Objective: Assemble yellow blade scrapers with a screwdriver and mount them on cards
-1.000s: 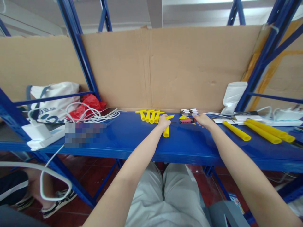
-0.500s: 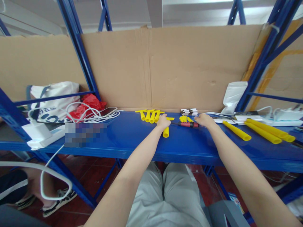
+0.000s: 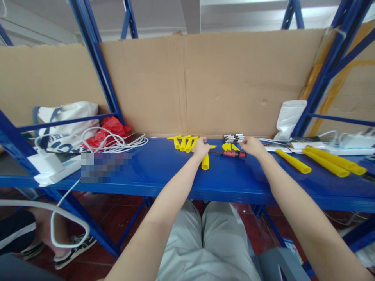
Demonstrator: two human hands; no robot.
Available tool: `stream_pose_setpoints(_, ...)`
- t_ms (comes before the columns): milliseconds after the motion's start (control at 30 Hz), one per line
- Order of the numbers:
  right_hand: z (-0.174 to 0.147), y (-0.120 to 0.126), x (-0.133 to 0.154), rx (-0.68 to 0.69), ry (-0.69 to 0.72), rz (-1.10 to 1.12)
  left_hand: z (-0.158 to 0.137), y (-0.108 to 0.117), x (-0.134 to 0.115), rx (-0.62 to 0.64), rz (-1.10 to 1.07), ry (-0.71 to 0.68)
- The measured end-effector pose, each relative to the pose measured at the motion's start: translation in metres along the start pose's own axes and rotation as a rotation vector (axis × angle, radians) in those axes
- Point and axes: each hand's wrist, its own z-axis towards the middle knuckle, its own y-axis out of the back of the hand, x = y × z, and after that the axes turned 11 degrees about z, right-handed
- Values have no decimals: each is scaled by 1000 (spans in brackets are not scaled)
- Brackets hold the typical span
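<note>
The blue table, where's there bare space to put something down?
One bare patch lies between the white cables and the row of yellow T-shaped pieces. Another is on the near side of the red-handled tool, left of the right forearm. It's crowded farther back, between the left hand and right hand.

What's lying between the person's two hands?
Between the left hand and right hand, the head view shows a red-handled tool, small yellow pieces and a white-and-brown bundle behind them.
</note>
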Motion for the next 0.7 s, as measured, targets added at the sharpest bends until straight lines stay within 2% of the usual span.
stream_pose_setpoints(200,-2,2,-2,-12,-16,-71,-12,3,-10,8,14,-50)
stream_pose_setpoints(367,1,8,-5,9,-39,-154,-15,15,-15,-1,224,-278)
stream_pose_setpoints(467,10,14,-9,23,-20,-206,-7,29,-14,107,319,-447)
stream_pose_setpoints(567,18,19,-15,100,11,-242,1,44,-10,229,397,-550)
stream_pose_setpoints(700,26,19,-23,280,8,-194,6,53,-4,244,462,-556)
